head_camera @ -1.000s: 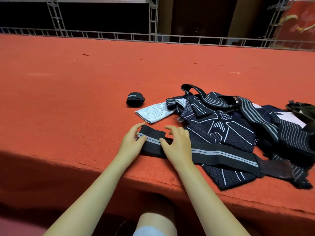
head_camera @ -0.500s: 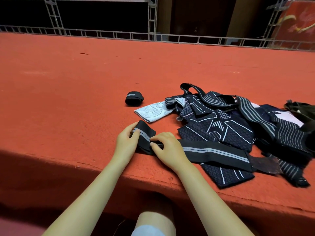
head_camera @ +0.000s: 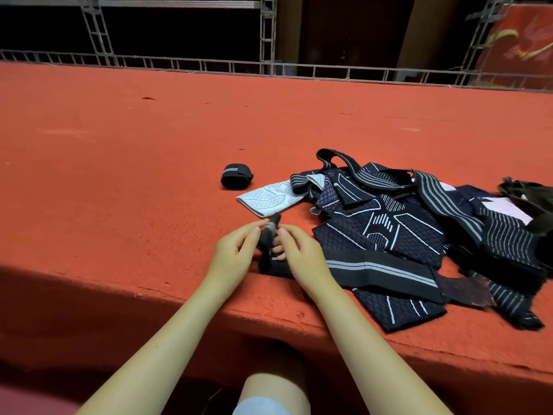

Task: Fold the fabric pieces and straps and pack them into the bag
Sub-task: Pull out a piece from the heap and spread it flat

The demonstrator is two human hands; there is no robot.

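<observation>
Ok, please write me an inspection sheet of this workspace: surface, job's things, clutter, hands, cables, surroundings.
Surface: red carpet on a raised platform, edge near the person.
Job's things: striped strap half rolled at its left end; rolled strap lying apart; white fabric piece; pile of dark patterned fabric; dark bag at the right edge.
Clutter: nothing seen.
Hands: left hand and right hand both pinch the strap's roll.
Cables: nothing seen.
Surroundings: metal truss railing behind the platform; red panel at upper right.
</observation>
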